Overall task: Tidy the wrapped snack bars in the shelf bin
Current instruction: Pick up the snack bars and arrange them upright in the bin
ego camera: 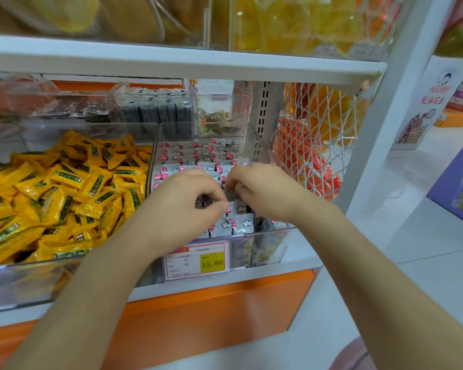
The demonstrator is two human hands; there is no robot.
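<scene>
Clear bin (263,149) uncovered on top; way in over low front wall. Shelf board (171,65) overhead limits height. Wire basket (322,129) just beside right wall, yellow packs (64,188) heaped past left wall. Left hand (186,201), right hand (263,190) crowd front; room over rear snack bars (198,153), possibly tight.

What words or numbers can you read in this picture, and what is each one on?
"15.80": yellow patch of the price tag on the clear bin's front.
Other print on that tag: too small to read.
White poster at right: red characters, too blurred.
Wrapped snack bars and yellow packets: print too small.
</scene>
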